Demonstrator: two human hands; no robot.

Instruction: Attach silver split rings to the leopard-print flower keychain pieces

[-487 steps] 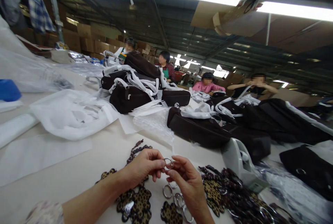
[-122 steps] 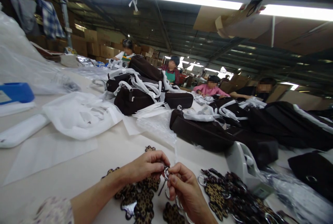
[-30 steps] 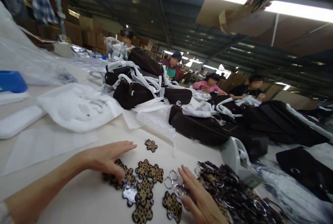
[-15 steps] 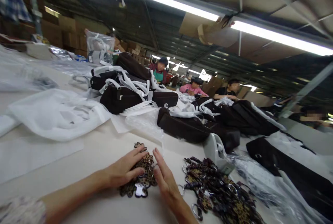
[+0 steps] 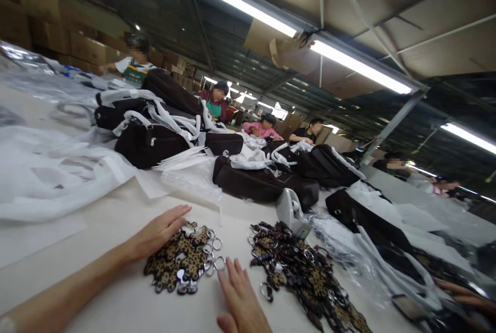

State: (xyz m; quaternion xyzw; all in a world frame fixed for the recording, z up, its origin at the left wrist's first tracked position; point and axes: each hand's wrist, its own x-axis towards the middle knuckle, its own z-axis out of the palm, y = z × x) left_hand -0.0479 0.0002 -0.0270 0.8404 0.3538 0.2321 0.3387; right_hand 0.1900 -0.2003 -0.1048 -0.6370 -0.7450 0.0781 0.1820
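Note:
A small pile of leopard-print bear-shaped keychains (image 5: 184, 258) with metal rings lies on the white table (image 5: 127, 302) in front of me. My left hand (image 5: 160, 232) rests at the pile's upper left edge, fingers stretched out. On the other side, my right hand (image 5: 240, 297) is flat with its fingers spread, close to the rings and apart from the pile. To the right of it spreads a larger heap of dark straps, rings and leopard-print pieces (image 5: 310, 276). Neither hand grips anything.
A grey tape dispenser (image 5: 290, 209) stands behind the larger heap. Dark bags (image 5: 248, 180) with white-wrapped handles line the back of the table. White wrapping (image 5: 77, 173) lies at left, clear plastic (image 5: 341, 245) at right. Several people work beyond; another person's hand (image 5: 468, 294) shows at far right.
My hands have moved apart from around the keychains, the left to the upper left, the right downward. The keychains lie more spread out. The view has turned to the right.

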